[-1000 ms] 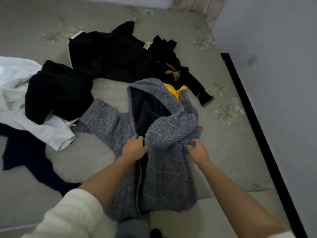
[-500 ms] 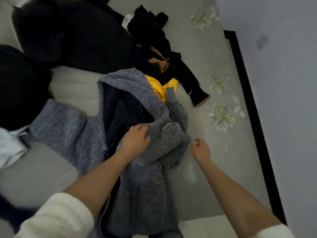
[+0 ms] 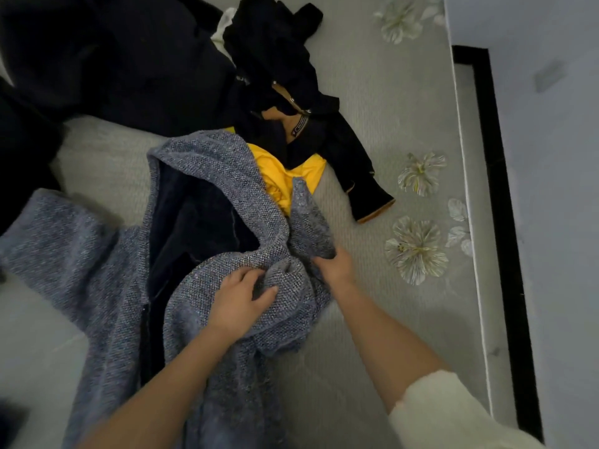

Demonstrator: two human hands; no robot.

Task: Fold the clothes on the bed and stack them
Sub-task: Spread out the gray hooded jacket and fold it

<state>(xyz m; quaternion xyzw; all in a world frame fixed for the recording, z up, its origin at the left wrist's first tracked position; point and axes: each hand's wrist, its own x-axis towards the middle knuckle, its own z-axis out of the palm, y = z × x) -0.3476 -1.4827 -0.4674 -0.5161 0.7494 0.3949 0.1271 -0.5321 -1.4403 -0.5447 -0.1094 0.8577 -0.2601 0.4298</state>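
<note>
The bed (image 3: pixel 372 102) is strewn with unfolded clothes. A dark heap (image 3: pixel 129 59) lies across its far side. The grey hoodie (image 3: pixel 81 254) is nearer and spread open, lining up, with one sleeve flung out to the left and the hood pointing at the heap. Beyond the hood lie a small black jacket (image 3: pixel 324 140) and a yellow top (image 3: pixel 278 176), and the hoodie's edge overlaps the yellow one.

The folding looks barely begun. The right sleeve is bunched in a thick knot at mid-chest, and a fold pressed over it would likely come out lumpy and lopsided. A hard pull on the hoodie could drag the yellow top along or skew the body off square. The loose knit may also slip from a shallow hold.

The left hand (image 3: pixel 240 303) reaches in from below, palm down, with its fingers curled into a ridge of knit at the chest and the thumb spread. The right hand (image 3: pixel 334 267) comes from the right and grasps the bunched sleeve, its fingers tucked out of sight under the cloth.
</note>
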